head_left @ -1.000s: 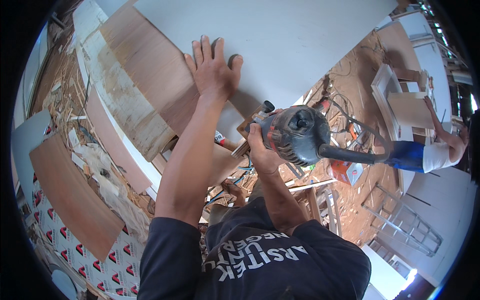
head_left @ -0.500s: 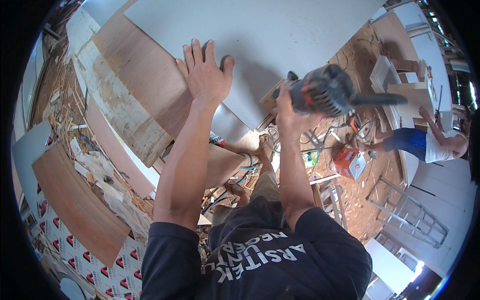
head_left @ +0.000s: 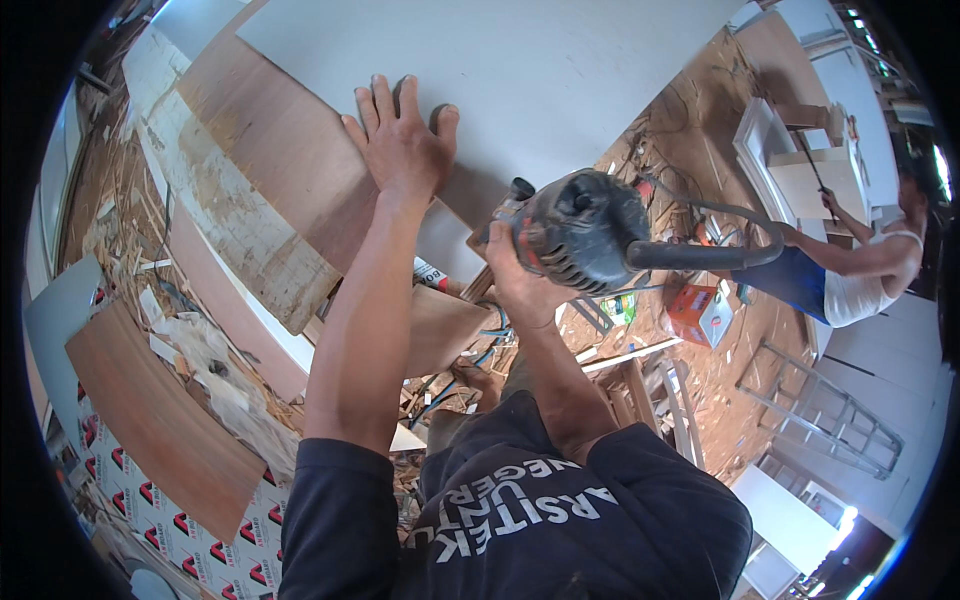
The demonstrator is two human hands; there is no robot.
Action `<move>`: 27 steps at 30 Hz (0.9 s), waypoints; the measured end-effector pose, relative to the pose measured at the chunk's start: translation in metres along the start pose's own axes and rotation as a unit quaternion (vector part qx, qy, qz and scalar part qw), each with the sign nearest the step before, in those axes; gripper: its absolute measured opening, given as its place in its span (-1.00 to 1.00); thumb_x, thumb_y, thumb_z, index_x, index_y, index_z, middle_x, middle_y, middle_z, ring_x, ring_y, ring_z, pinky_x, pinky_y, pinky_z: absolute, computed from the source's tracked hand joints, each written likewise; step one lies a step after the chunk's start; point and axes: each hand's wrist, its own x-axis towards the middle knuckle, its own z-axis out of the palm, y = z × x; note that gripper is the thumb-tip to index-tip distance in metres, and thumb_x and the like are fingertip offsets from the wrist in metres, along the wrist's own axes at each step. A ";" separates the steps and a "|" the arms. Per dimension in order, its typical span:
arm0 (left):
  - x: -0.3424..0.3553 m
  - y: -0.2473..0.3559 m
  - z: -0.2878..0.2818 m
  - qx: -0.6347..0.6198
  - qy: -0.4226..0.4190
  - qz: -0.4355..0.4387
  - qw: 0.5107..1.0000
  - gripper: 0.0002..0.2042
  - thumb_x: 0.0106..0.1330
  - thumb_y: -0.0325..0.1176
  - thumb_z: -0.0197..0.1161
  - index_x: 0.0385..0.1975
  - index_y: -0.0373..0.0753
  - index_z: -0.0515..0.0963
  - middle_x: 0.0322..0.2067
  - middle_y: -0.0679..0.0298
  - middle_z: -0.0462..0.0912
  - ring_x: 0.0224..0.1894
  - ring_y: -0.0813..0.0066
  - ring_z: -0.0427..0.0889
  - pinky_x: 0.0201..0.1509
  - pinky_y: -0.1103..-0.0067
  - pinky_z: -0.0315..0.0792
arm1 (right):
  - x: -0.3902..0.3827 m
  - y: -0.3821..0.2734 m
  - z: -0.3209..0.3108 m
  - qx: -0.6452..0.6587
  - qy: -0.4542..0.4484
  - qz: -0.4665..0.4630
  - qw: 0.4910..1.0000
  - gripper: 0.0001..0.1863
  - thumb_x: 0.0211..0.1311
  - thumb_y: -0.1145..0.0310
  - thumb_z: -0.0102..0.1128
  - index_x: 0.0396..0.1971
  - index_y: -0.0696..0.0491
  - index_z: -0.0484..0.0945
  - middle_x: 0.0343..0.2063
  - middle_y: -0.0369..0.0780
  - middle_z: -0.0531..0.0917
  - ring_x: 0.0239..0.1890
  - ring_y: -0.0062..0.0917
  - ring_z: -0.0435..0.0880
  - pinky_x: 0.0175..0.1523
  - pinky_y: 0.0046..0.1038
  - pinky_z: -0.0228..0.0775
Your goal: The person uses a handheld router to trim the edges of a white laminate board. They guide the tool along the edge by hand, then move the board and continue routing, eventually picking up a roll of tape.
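Note:
My left hand (head_left: pixel 405 145) lies flat with fingers spread on a large pale grey board (head_left: pixel 530 75), near its left edge. In my right hand (head_left: pixel 525 275) is a corded black power router (head_left: pixel 590 225) with red trim, gripped around its body. It stands at the board's near edge, its vented motor end toward me and to the right. The lower part of the router and its contact with the board are mostly hidden. A thick black cord (head_left: pixel 710 255) loops away on its right. Beneath the grey board lies a brown plywood sheet (head_left: pixel 270 140).
A worn, paint-stained plank (head_left: pixel 230 210) runs along the left. An orange box (head_left: pixel 692 310) stands on the debris-strewn floor at right. Beyond it another person (head_left: pixel 860 255) in a white top works beside panels. A metal ladder (head_left: pixel 825 415) lies at lower right.
My right hand has brought the router left and nearer to me along the board's edge. My left hand stays flat on the board. The other person's arms have shifted.

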 end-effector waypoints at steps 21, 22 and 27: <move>0.003 0.016 -0.012 0.016 -0.044 -0.004 0.999 -0.39 0.43 0.06 0.11 0.37 -0.17 0.37 0.44 -0.10 0.23 0.51 -0.18 0.06 0.52 -0.10 -0.14 | 0.015 0.011 -0.012 -0.117 0.083 -0.187 0.972 -0.24 -0.26 0.25 0.67 0.02 0.20 0.52 -0.20 -0.05 0.66 -0.25 -0.21 0.72 -0.12 -0.32 0.57; 0.003 0.015 -0.013 0.020 -0.044 -0.002 0.999 -0.39 0.43 0.06 0.11 0.37 -0.17 0.37 0.44 -0.10 0.23 0.52 -0.18 0.06 0.52 -0.10 -0.14 | 0.018 0.010 -0.014 -0.119 0.085 -0.190 0.971 -0.24 -0.26 0.25 0.67 0.02 0.19 0.52 -0.21 -0.06 0.67 -0.25 -0.20 0.73 -0.11 -0.32 0.57; 0.003 0.003 -0.006 0.037 -0.031 0.010 0.999 -0.39 0.44 0.07 0.11 0.36 -0.17 0.38 0.44 -0.10 0.23 0.52 -0.15 0.06 0.52 -0.10 -0.14 | 0.050 0.014 -0.017 -0.071 0.115 -0.182 0.974 -0.23 -0.28 0.24 0.67 0.02 0.19 0.53 -0.23 -0.09 0.69 -0.23 -0.29 0.74 -0.09 -0.36 0.58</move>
